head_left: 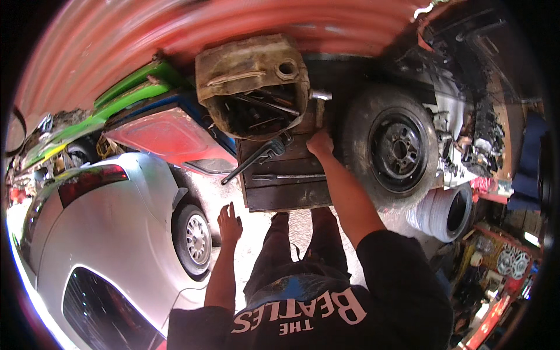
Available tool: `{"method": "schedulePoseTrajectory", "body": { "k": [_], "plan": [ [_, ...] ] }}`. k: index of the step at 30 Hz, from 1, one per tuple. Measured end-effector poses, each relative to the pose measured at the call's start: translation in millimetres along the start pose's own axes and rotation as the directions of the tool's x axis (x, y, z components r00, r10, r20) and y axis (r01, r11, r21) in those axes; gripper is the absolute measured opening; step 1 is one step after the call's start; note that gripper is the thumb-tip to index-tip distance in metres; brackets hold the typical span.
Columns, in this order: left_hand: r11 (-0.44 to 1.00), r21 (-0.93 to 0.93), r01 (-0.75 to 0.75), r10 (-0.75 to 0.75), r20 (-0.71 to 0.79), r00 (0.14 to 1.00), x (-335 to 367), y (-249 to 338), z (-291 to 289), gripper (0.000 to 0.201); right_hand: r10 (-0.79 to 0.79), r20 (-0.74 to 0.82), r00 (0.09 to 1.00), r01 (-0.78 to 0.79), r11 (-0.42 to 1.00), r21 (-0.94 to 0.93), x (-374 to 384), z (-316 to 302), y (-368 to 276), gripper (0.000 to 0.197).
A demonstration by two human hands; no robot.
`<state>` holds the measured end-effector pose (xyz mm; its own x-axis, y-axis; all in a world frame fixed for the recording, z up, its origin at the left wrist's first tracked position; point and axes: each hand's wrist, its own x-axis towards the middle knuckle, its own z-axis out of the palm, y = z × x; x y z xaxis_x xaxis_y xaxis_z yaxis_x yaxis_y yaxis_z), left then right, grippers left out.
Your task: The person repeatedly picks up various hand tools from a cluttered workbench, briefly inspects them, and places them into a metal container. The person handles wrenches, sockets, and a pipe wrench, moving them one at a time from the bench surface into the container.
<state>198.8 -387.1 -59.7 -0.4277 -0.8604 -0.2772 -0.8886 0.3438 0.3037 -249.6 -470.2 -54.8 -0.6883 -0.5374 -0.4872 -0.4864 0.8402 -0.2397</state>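
My right hand (319, 143) is closed around the wooden handle of a hammer (320, 111) above a dark wooden bench (274, 201). The hammer's shiny metal head points away from me, beside a cut-open, dirty plastic container (251, 67) full of hand tools. Nearer on the bench lies a pipe wrench (265, 153), its handle jutting past the left edge. A thin metal bar (286, 177) rests crosswise near the front. My left hand (230, 226) hangs empty left of the bench, fingers spread.
A wheel with a tyre (402, 149) stands right of the bench. Several stacked tyres (446, 213) sit beyond it. A silver car (116, 216) is close on the left, with a red panel (169, 137) behind it. Corrugated red sheeting (245, 26) closes off the back.
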Motion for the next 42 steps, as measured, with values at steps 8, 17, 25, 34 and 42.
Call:
{"method": "schedulePoseTrajectory", "body": {
  "k": [8, 17, 25, 34, 42],
  "plan": [
    [0.989, -0.135, -0.066, 0.037, -0.213, 0.976, 95, 63, -38, 0.066, 0.051, -0.077, 0.996, -0.035, 0.979, 0.200, 8, -2, 12, 0.055],
    [0.533, -0.843, 0.071, -0.361, -0.151, 0.920, 233, 125, -105, 0.070, -0.119, 0.298, 0.947, -0.199, 0.510, 0.837, -52, -42, 45, 0.032],
    [0.758, -0.612, 0.225, -0.309, -0.034, 0.951, 257, 111, -103, 0.077, -0.060, -0.042, 0.997, 0.071, 0.627, 0.776, -168, -45, 100, 0.053],
    [0.681, -0.732, -0.030, -0.199, -0.223, 0.954, 247, 107, -104, 0.071, -0.599, -0.149, 0.787, 0.617, 0.771, 0.159, -161, -150, 4, 0.052],
    [0.721, -0.680, 0.133, -0.256, -0.083, 0.963, 245, 118, -116, 0.061, -0.700, 0.120, 0.704, 0.709, 0.682, -0.181, -64, -143, -146, 0.050]
  ]
}}
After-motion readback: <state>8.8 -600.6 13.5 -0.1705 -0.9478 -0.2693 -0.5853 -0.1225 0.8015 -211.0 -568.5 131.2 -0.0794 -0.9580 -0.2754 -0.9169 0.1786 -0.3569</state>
